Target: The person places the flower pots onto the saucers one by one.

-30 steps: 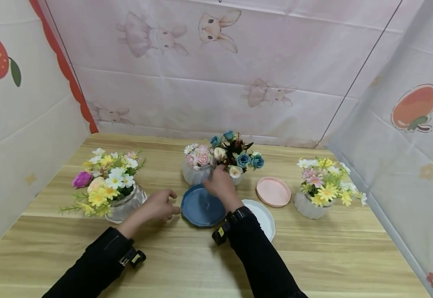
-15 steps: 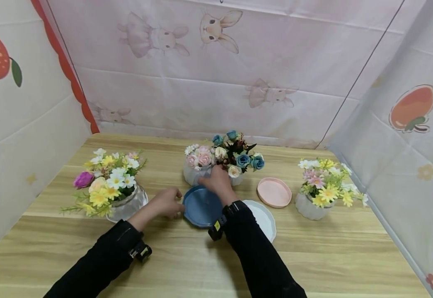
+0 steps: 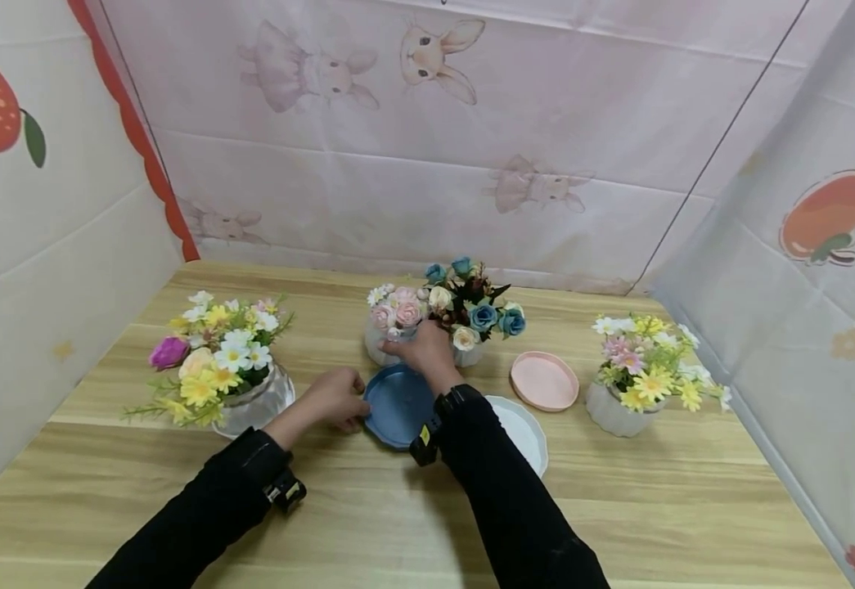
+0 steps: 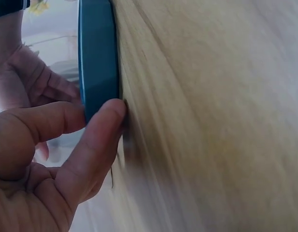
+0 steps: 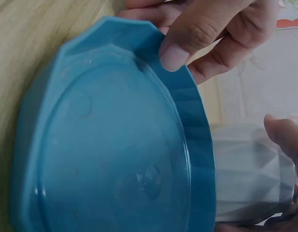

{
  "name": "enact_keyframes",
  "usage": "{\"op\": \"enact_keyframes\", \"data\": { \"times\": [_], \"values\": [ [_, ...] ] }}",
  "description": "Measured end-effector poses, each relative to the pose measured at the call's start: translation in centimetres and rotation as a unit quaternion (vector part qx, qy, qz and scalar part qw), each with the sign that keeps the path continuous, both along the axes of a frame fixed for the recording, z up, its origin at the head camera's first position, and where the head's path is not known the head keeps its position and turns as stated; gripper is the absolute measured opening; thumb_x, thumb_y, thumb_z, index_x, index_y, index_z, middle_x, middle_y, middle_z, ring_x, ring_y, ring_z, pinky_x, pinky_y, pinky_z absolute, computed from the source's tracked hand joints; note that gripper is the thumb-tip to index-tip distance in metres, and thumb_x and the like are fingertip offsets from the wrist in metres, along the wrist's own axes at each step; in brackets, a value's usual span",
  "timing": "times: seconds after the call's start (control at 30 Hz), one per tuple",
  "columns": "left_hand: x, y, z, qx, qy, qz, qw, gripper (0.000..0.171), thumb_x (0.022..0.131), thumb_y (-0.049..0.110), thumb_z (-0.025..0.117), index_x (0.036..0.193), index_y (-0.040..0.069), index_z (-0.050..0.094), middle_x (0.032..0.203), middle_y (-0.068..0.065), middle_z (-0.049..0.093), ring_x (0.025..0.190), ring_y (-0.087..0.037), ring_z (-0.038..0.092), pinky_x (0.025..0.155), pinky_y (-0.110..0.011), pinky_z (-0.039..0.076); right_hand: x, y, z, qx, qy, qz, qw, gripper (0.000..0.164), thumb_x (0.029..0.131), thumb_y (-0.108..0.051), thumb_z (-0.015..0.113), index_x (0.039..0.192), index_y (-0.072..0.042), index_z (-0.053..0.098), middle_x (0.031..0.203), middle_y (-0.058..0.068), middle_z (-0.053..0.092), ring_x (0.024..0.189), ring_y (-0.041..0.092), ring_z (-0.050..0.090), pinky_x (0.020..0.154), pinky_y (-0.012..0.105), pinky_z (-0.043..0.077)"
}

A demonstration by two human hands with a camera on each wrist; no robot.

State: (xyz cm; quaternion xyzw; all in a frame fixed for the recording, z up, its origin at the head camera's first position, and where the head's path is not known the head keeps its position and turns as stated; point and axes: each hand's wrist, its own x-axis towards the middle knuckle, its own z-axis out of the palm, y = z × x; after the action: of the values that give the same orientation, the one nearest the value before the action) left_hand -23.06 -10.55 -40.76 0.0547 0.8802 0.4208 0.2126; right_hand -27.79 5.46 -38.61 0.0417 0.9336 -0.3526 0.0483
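Observation:
At the middle of the table lies a blue plant saucer, round with a faceted raised rim. My left hand pinches its left edge; in the left wrist view a fingertip lies against the saucer's side, near the table. Behind the saucer stands a white faceted flower pot with pink roses and small daisies. My right hand grips this pot, thumb on its front and the other fingers mostly hidden at its right side. Blue and cream roses in another white pot stand just right of that hand.
A white saucer lies partly under the right forearm, with a pink saucer behind it. Pots of yellow and white flowers stand at the left and right. Printed cloth walls border the table.
My left hand has moved right onto the blue saucer's edge and now pinches it. The right thumb has shifted left across the front of the pink-rose pot.

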Motion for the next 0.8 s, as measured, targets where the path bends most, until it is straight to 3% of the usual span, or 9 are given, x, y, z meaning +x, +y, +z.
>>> {"op": "enact_keyframes", "data": {
  "times": [0.23,0.6,0.8],
  "values": [
    [-0.2,0.1,-0.3,0.023,-0.007,0.002,0.9997,0.015,0.077,-0.008,0.059,0.090,-0.007,0.052,0.062,-0.016,0.060,0.049,-0.019,0.062,0.048,-0.030,0.054,-0.6,0.2,0.0,0.001,-0.002,-0.006,1.000,0.057,0.074,-0.042,0.077,0.110,-0.001,0.059,0.095,0.013,0.060,0.079,0.025,0.058,0.060,0.034,0.047],
    [-0.4,-0.2,-0.5,0.036,-0.014,-0.001,0.9993,0.018,0.078,-0.008,0.055,0.095,-0.009,0.052,0.061,-0.015,0.060,0.048,-0.018,0.061,0.048,-0.030,0.054,-0.6,1.0,0.1,-0.006,-0.024,0.001,1.000,0.075,0.075,-0.037,0.078,0.128,0.005,0.047,0.121,0.021,0.053,0.105,0.031,0.054,0.081,0.038,0.048],
    [-0.5,-0.2,-0.4,0.029,-0.023,-0.004,0.9993,0.019,0.080,-0.007,0.056,0.099,-0.009,0.052,0.067,-0.017,0.060,0.050,-0.018,0.062,0.050,-0.030,0.054,-0.8,1.3,0.1,-0.001,-0.031,0.004,1.000,0.072,0.076,-0.034,0.078,0.127,0.006,0.047,0.123,0.021,0.052,0.108,0.030,0.053,0.085,0.037,0.047]
  ]
}}
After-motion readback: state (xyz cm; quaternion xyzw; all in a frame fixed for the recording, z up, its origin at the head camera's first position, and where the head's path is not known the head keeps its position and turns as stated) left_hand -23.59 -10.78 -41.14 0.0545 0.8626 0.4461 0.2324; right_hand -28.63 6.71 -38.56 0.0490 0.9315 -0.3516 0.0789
